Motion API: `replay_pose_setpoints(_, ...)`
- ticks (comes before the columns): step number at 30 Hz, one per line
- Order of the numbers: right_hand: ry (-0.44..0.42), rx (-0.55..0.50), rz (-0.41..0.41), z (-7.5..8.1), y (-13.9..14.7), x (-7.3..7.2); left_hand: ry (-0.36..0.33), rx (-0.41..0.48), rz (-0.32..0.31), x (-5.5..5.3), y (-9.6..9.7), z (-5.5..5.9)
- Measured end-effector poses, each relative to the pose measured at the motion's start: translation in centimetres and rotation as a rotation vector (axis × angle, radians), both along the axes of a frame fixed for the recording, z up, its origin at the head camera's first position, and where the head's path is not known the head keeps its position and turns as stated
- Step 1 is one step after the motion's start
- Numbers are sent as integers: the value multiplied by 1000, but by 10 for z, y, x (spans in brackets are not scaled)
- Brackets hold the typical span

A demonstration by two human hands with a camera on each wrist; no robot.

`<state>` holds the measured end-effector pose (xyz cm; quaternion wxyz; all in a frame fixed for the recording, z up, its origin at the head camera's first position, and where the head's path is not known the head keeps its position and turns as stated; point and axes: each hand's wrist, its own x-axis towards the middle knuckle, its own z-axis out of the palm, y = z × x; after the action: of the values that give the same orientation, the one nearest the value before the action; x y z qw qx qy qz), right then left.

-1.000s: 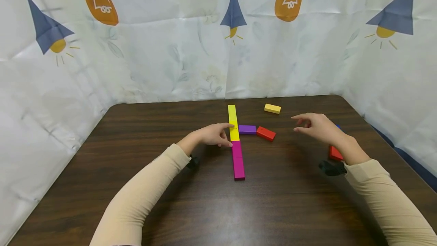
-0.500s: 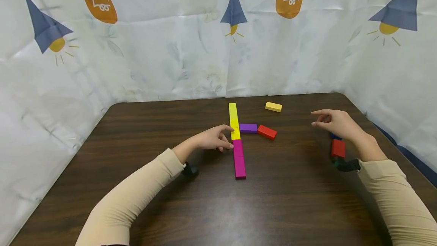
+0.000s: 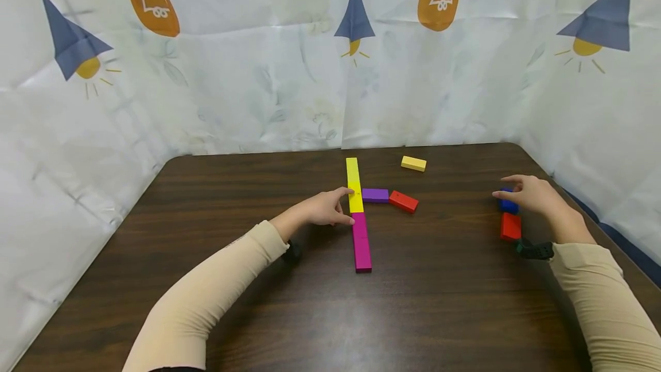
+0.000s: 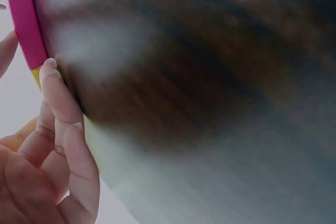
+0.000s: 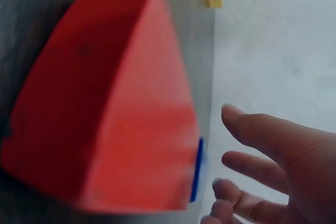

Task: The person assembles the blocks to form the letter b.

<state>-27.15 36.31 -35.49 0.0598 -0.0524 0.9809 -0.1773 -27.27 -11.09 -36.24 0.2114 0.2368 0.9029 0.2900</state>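
A straight row of flat blocks runs down the middle of the table: yellow blocks point(image 3: 353, 171) at the far end, magenta blocks point(image 3: 361, 245) nearer. My left hand point(image 3: 322, 208) rests against the row's left side, index fingertip on yellow and thumb at the magenta edge. From the row's right side a purple block point(image 3: 375, 195) sticks out, followed by a tilted red block point(image 3: 404, 201). Over at the right, my right hand point(image 3: 539, 197) hovers with thumb and index finger apart at a blue block point(image 3: 509, 206), which it partly covers. Nothing shows between those fingers in the right wrist view.
Just nearer than the blue block lies another red block point(image 3: 510, 227), large in the right wrist view. A pale yellow block point(image 3: 413, 163) lies near the back edge of the dark wooden table point(image 3: 258, 177). Behind hangs a patterned white curtain point(image 3: 222, 90).
My right hand has moved right and lowered to the blue block, uncovering the red block beside it. The left hand stays at the row.
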Motion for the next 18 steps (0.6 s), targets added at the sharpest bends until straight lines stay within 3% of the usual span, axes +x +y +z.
replay_pose_setpoints(7,-40,59,6,-3,6,-1,-9,-17,-2,0,-1,2)
replay_pose_setpoints(18,-78,95,-67,-1,4,-1,-12,-31,0,2,1,4)
